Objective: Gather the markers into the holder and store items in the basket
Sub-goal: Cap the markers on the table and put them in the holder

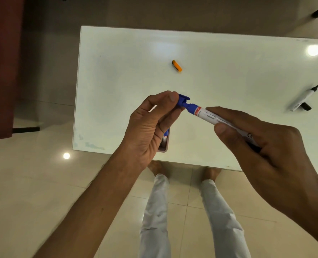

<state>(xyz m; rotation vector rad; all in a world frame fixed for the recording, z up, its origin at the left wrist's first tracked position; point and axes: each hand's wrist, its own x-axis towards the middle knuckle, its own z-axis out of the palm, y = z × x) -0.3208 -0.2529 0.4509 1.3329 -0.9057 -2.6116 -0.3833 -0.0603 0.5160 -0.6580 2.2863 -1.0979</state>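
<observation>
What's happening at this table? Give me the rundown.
A person stands at a white table, capping a blue marker. The right hand holds the barrel, while the left hand brings the blue cap to its tip; the cap is not fully on. A holder, partly hidden under the left hand, has a marker in it. Loose on the table lie a black marker, uncapped with its cap beside it, and an orange cap.

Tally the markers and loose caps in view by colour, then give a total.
Blue markers: 2, one white-barrelled blue marker in the right hand, one blue-banded marker in the holder
Black marker: 1
Blue cap: 1
Black cap: 1
Orange cap: 1
Total: 6
</observation>
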